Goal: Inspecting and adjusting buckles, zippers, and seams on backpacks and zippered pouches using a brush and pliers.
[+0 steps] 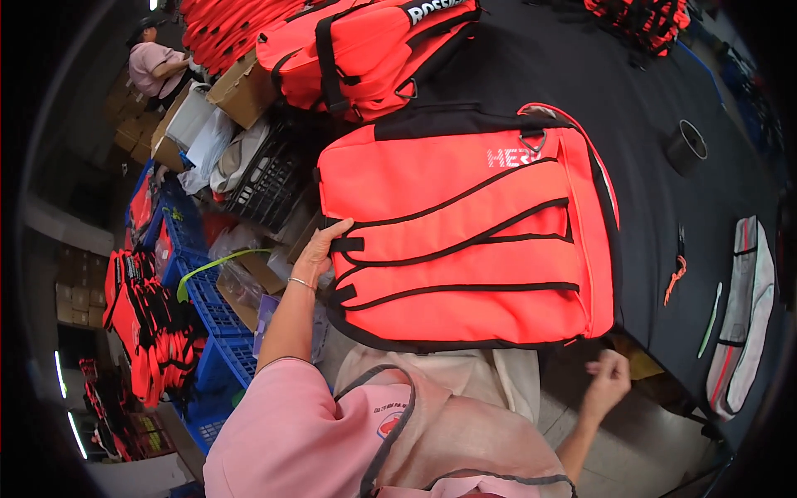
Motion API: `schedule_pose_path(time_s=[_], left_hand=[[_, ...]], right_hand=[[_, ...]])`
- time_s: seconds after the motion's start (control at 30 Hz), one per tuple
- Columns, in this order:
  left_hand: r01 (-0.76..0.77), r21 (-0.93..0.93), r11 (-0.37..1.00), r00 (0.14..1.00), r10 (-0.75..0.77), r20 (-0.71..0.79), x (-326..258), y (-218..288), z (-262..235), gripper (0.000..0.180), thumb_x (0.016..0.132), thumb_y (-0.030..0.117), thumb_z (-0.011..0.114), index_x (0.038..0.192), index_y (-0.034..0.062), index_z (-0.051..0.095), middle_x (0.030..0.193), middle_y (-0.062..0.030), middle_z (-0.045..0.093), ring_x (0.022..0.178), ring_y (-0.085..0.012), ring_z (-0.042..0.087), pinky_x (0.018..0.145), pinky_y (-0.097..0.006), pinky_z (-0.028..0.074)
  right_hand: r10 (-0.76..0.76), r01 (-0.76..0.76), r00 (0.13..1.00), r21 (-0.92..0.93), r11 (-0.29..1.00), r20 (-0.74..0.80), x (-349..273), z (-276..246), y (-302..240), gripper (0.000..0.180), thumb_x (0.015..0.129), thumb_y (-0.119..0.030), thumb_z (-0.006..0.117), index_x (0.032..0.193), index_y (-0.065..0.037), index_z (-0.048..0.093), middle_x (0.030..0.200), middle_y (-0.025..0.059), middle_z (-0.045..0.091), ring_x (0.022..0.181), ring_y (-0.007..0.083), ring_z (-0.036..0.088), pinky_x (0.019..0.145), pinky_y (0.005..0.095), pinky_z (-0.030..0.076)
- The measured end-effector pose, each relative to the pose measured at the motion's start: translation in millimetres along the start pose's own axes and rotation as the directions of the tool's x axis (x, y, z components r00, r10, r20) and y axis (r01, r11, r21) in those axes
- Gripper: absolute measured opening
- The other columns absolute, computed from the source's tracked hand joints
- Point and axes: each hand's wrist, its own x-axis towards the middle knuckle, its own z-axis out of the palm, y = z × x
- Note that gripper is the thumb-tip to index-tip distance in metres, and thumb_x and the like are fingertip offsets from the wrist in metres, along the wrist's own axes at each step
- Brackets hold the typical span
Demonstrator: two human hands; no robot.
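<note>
In the head view, see the bag (465,270) lying flat with shoulder straps (448,206) upward on the near side of the desk (581,75), seemingly reaching past the rim over the pale cloth (506,373). Could slip off toward that cloth, judging by the overhang and by the hold at the left end only. Could bunch or catch by the straps if dragged or turned, being sewn at the ends and free along the middle. Could knock the other bag (365,66), lying just beyond at the far left, if pushed away, or sweep against the orange cord (677,280) and the slim stick (710,322), both to the right of the bag, if swung that way. Well apart from the bag, and so less at risk: the cup (687,148) at the far right. For the left hand (320,249), note a grip on the bag's left edge beside a black strap end, with thumb on top and fingers mostly hidden, probably wrapped underneath. For the right hand (610,378), note fingers curled inward, near the bag's near right corner but apart from it. Cannot tell whether fully closed, or pinching something small; shows nothing held.
</note>
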Motion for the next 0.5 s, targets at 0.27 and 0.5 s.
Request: schedule_pose_path(time_s=[0.27, 0.5], left_hand=[[-0.079, -0.051, 0.996, 0.995, 0.082, 0.055, -1.0, -13.0, 6.1, 0.036, 0.08, 0.01, 0.072, 0.112, -0.0009, 0.061, 0.104, -0.0124, 0.068, 0.088, -0.0219, 0.069, 0.081, -0.035, 0.058], [-0.04, -0.32, 0.947, 0.989, 0.084, 0.125, -23.6, -23.9, 23.4, 0.038, 0.084, 0.014, 0.068, 0.117, -0.0031, 0.058, 0.111, -0.0143, 0.067, 0.095, -0.025, 0.068, 0.088, -0.039, 0.057]], right_hand=[[0.173, -0.469, 0.856, 0.59, 0.657, 0.488, -12.9, 81.5, -31.4, 0.048, 0.088, -0.03, 0.07, 0.118, 0.004, 0.054, 0.102, 0.0066, 0.06, 0.092, 0.0155, 0.06, 0.085, 0.0339, 0.05], [-0.001, 0.039, 0.997, 0.518, 0.854, -0.073, 8.2, 81.3, -131.0, 0.05, 0.08, -0.007, 0.072, 0.122, 0.003, 0.046, 0.116, 0.0138, 0.058, 0.101, 0.0217, 0.061, 0.092, 0.0359, 0.05]])
